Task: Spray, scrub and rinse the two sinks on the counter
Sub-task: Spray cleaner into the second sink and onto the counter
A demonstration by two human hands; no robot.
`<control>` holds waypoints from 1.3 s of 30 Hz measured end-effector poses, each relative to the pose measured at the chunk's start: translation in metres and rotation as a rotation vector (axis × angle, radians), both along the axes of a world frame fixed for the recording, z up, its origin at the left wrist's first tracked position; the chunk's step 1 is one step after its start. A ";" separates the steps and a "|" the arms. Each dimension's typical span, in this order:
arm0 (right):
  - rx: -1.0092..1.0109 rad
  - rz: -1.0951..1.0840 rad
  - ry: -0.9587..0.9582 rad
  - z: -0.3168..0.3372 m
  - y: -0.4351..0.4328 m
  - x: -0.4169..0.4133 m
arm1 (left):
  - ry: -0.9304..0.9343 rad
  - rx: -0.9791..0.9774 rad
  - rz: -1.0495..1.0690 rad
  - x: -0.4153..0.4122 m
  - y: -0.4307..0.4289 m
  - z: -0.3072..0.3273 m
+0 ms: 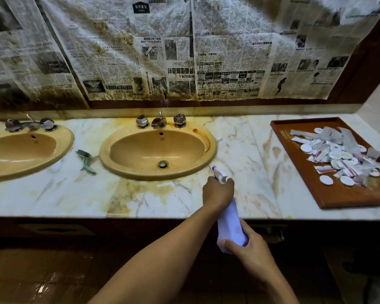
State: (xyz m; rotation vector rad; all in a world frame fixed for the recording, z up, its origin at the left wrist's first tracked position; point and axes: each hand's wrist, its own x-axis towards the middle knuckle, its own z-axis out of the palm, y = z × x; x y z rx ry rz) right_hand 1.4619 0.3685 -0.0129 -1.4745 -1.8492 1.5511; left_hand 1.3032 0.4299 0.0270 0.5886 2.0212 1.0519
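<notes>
Both hands were on the spray bottle (229, 224): left hand (217, 191) with fingers curled round the sprayer head, right hand (250, 246) wrapped round its base, nozzle aimed at the middle sink (158, 152). Rust stains showed on its rim, no foam. The brush (86, 160) lay on the surface (239, 150) beside the other sink (24, 150). Early days, I'd say: scrubbing and rinsing all to come.

Warm, yellowish light lies on the counter (246, 150) beyond the left hand (217, 191), with soft glare on the marble and pale sheens in the sinks (123, 150). Below the counter's edge, around the right hand (250, 246), everything sinks into dim shadow, save wet glints on the floor (42, 286) far left. The bottle (230, 229) between the hands is smeared and washed out, and the brush (86, 160) is blurred. Wide-angle distortion bows the counter and the newspaper (228, 51) beyond it.
</notes>
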 end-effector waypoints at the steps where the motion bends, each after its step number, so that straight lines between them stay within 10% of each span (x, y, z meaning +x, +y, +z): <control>1: -0.002 -0.003 0.000 -0.001 0.001 0.000 | 0.021 0.000 0.006 0.000 0.001 0.002; 39: 0.023 -0.189 -0.050 0.011 -0.011 -0.050 | -0.190 0.058 -0.112 -0.040 0.011 0.005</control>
